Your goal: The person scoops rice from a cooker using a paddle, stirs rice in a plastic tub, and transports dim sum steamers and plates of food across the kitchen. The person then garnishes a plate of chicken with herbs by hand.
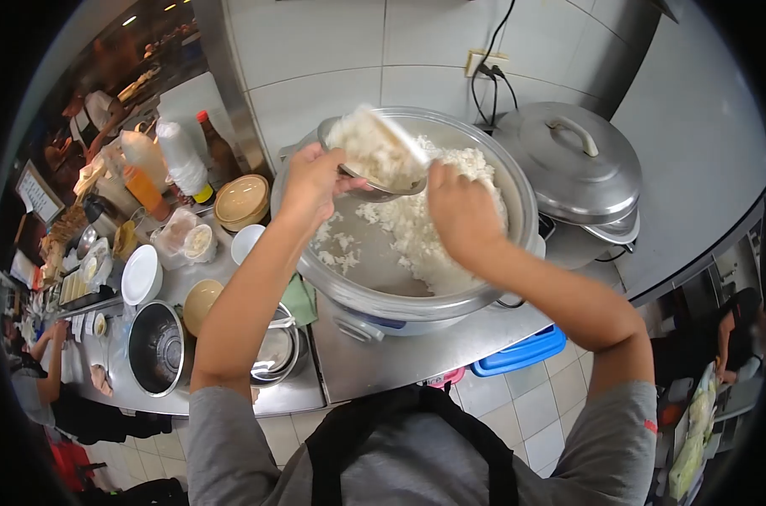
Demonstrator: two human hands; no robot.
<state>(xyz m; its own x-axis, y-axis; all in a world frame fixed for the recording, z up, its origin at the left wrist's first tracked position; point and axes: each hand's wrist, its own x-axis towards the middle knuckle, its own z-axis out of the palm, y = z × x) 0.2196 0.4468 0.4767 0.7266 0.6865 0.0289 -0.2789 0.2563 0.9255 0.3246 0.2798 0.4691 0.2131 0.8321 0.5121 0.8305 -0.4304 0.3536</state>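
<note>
My left hand (317, 175) is closed on the rim of a metal bowl (383, 196), which is tilted over a big rice pot. White rice (366, 156) heaps up in the bowl. In my closed right hand (461, 207) is a white rice paddle (408, 142), blurred by motion, its far end in the bowl's rice. Below both hands, the wide metal pot (349, 291) holds more loose rice (429, 228), mostly along its right side. Part of the pot's bottom shows bare at the left and front.
A lidded metal pot (573, 164) stands at the right, below cords in a wall outlet (488, 63). Bottles (218, 143), white bowls (142, 277) and a dark metal bowl (159, 347) crowd the left counter. Other people (41, 379) are at both sides.
</note>
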